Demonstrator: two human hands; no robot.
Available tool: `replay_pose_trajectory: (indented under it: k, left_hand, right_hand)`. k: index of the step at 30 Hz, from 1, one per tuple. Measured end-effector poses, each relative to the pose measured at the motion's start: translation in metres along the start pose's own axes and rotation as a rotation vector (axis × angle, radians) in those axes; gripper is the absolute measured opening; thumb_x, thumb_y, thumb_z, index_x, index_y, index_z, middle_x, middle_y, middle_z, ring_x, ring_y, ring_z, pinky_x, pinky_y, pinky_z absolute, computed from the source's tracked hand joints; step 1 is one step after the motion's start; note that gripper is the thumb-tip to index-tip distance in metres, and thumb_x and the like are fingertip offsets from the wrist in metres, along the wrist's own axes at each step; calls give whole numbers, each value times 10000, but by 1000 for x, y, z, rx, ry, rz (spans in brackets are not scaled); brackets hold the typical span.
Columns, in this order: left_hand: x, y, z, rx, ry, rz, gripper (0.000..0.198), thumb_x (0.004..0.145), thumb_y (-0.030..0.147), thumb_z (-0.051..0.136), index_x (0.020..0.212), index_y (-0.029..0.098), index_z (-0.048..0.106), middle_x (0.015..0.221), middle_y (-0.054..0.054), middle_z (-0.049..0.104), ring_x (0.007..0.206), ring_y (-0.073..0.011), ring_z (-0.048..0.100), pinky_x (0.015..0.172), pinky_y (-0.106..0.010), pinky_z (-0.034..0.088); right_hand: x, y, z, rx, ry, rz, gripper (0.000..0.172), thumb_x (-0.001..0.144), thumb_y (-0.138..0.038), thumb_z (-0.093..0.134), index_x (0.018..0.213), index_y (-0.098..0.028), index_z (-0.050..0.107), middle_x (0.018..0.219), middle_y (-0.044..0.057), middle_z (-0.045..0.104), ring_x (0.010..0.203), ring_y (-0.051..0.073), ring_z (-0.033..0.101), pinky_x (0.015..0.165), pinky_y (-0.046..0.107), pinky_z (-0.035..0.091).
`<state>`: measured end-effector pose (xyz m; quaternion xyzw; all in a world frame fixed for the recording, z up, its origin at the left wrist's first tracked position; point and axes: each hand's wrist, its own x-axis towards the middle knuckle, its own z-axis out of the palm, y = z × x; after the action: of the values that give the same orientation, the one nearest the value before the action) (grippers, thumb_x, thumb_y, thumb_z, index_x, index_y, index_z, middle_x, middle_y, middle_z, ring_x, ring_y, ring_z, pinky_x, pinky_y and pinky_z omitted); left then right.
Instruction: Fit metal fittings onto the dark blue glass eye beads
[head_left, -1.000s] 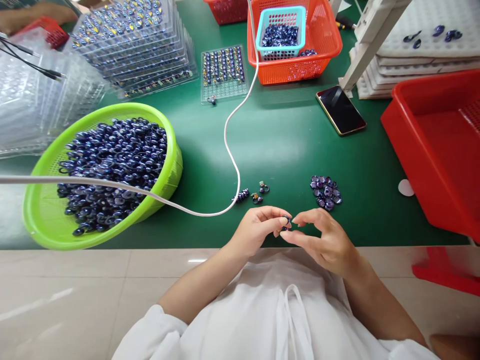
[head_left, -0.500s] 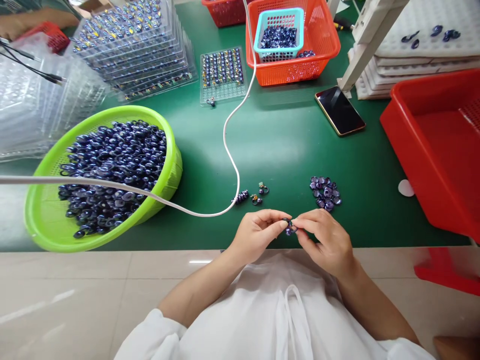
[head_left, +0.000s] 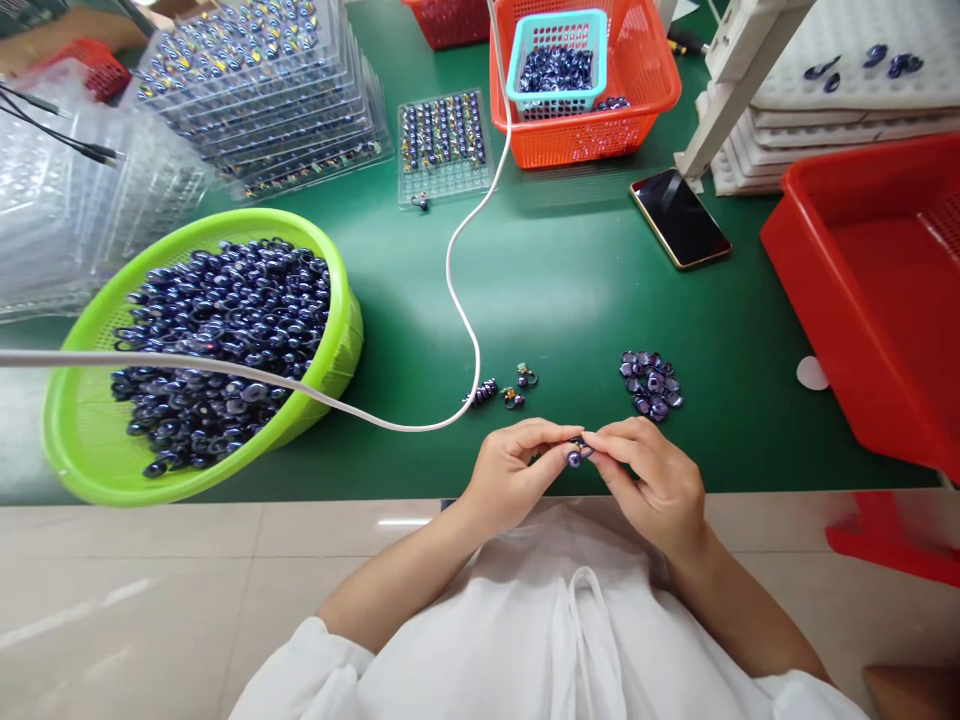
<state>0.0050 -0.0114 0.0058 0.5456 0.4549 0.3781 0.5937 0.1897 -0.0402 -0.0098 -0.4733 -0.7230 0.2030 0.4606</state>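
Observation:
My left hand (head_left: 514, 470) and my right hand (head_left: 651, 480) meet at the table's near edge, fingertips pinched together on a small dark purple piece (head_left: 576, 452). Just beyond them on the green mat (head_left: 570, 280) lie a few small ringed parts (head_left: 504, 386) and a little heap of flat purple pieces (head_left: 651, 383). A lime green basket (head_left: 82, 440) full of dark blue pieces sits to the left.
A white cable (head_left: 457, 290) loops across the mat. Clear trays (head_left: 270, 90) of parts are stacked at the back left, a small tray (head_left: 442, 145) beside them. An orange basket (head_left: 645, 90) holds a teal basket (head_left: 559, 60). A phone (head_left: 679, 218) and red bin (head_left: 870, 290) lie right.
My right fingers have closed in on the piece held by my left hand; both hands stay in the same spot.

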Motion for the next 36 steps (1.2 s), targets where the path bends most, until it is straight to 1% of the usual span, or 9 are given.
replay_pose_trajectory:
  k: [3,6,11,15,19,25,29,33,36]
  left_hand:
    - [0,0,0,35,10,29,168,854,224,721,986,174,812,858,-86,764,775,-174,699,702,-273,561]
    - [-1,-2,0,78,4,70,176,872,214,694,1001,169,806,847,-88,756,765,-173,690,688,-272,547]
    - [-2,-7,-1,157,-6,241,214,903,158,638,1060,163,783,834,-86,742,748,-159,663,680,-272,528]
    - [-2,-10,0,187,11,293,220,916,166,632,1082,185,776,841,-82,745,747,-160,665,675,-274,530]
    - [-3,-11,2,189,56,325,228,905,141,645,1085,194,773,856,-81,752,762,-165,674,700,-281,541]
    - [-4,-11,4,180,63,379,250,889,91,649,1085,192,766,857,-80,754,758,-160,672,699,-278,545]
    - [-4,-11,4,193,59,423,252,887,81,645,1086,188,757,857,-86,754,758,-166,675,698,-288,553]
    - [-4,-12,4,239,43,471,263,887,74,628,1092,192,742,900,-95,764,791,-179,692,716,-304,567]
    - [-4,-14,4,284,30,482,261,881,58,617,1075,182,739,903,-99,763,792,-177,687,719,-301,564]
  right_hand:
    - [-1,1,1,2,0,10,338,900,-84,630,1161,-294,678,928,29,737,803,181,697,694,337,556]
    - [-1,1,2,-30,-2,-11,339,898,-77,627,1162,-286,668,933,36,732,796,183,690,696,343,552]
    - [-1,-3,4,-105,1,-40,343,888,-47,620,1157,-259,644,926,49,723,805,189,678,696,348,546]
    - [2,-7,4,-84,-8,60,265,912,-77,599,1096,-261,653,930,39,719,830,182,688,709,332,555]
    - [3,-8,6,-5,-9,183,152,916,-123,605,987,-247,658,856,15,685,720,148,647,631,289,535]
    - [2,-11,8,63,-1,239,146,906,-116,592,946,-243,652,818,-1,665,679,132,608,563,258,486]
    - [2,-13,8,107,2,280,126,901,-120,597,910,-234,651,801,-6,650,673,125,587,567,252,470]
    - [3,-13,10,170,-18,373,103,896,-138,596,865,-225,642,786,-9,639,656,119,574,580,250,471]
    - [3,-12,12,189,-41,440,91,882,-143,593,839,-216,628,740,-21,614,617,110,557,553,238,456]
